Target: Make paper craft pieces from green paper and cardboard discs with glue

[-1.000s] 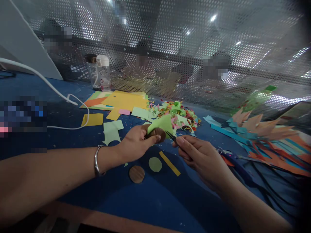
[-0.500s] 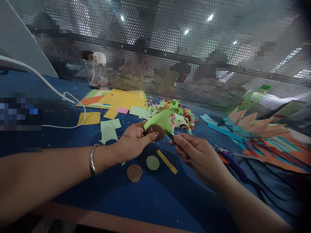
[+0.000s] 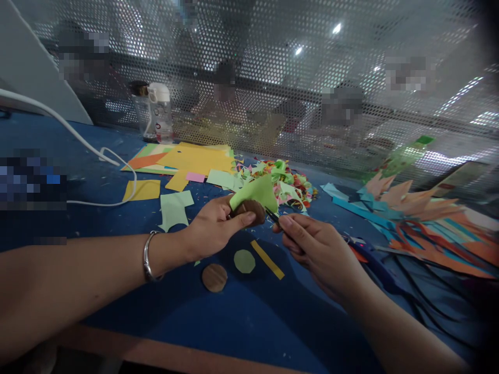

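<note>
My left hand (image 3: 218,226) is closed, pinching a brown wood-patterned disc (image 3: 255,211) against a folded piece of light green paper (image 3: 257,192), the thumb on top of the disc. My right hand (image 3: 312,241) is closed around a slim dark tool (image 3: 272,214). Its tip meets the edge of the green paper beside the disc; most of the tool is hidden by the fingers, so I cannot tell its kind. Below the hands, a second brown disc (image 3: 214,278), a pale green paper disc (image 3: 244,261) and a yellow paper strip (image 3: 267,259) lie on the blue table (image 3: 249,322).
Behind the hands are yellow sheets (image 3: 198,158), a heap of colourful paper scraps (image 3: 296,184) and a cut pale green piece (image 3: 174,210). Two bottles (image 3: 160,114) stand by the perforated screen (image 3: 268,67). A white cable (image 3: 66,122) runs left; orange and blue paper strips (image 3: 440,223) lie right.
The disc and green paper have shifted very slightly in my left hand. Otherwise both hands keep nearly the same place and grip.
</note>
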A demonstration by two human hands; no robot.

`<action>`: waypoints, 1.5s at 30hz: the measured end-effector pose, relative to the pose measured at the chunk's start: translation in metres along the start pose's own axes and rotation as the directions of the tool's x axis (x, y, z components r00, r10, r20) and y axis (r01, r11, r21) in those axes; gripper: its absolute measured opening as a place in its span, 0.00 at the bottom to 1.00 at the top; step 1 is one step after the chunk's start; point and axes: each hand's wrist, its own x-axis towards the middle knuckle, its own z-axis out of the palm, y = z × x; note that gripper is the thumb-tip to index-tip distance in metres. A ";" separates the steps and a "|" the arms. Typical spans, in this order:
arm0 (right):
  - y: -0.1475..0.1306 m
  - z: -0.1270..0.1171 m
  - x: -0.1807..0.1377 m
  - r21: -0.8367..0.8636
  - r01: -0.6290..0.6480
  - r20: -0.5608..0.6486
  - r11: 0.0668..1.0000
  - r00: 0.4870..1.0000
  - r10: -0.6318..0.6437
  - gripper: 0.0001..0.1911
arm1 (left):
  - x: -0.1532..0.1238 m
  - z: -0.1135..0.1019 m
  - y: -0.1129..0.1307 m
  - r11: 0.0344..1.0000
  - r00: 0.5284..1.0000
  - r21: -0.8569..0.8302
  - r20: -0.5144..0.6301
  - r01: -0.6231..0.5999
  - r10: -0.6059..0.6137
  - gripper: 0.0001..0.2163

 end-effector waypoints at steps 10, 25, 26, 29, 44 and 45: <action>0.004 0.000 0.000 -0.004 0.031 0.032 0.999 0.999 -0.031 0.25 | -0.001 0.002 -0.003 0.989 0.978 -0.141 0.209 0.037 -0.007 0.07; 0.006 -0.001 0.000 -0.039 0.048 0.029 0.998 0.998 -0.047 0.26 | -0.002 0.005 0.006 0.922 0.965 -0.329 0.229 0.203 -0.130 0.12; 0.006 -0.001 0.000 -0.039 0.041 0.028 0.998 0.999 -0.040 0.25 | -0.002 0.005 0.004 0.918 0.967 -0.347 0.227 0.194 -0.119 0.09; 0.006 -0.002 0.001 -0.054 0.044 0.025 0.998 0.999 -0.043 0.26 | 0.000 0.004 -0.005 0.912 0.974 -0.372 0.204 0.171 -0.100 0.08; 0.005 -0.003 0.000 -0.097 0.081 0.023 0.992 0.997 -0.079 0.24 | -0.004 0.004 0.000 0.941 0.976 -0.268 0.127 0.205 -0.176 0.09; 0.005 -0.003 0.000 -0.103 0.087 0.023 0.991 0.996 -0.085 0.24 | -0.005 0.004 0.000 0.936 0.972 -0.275 0.140 0.221 -0.189 0.10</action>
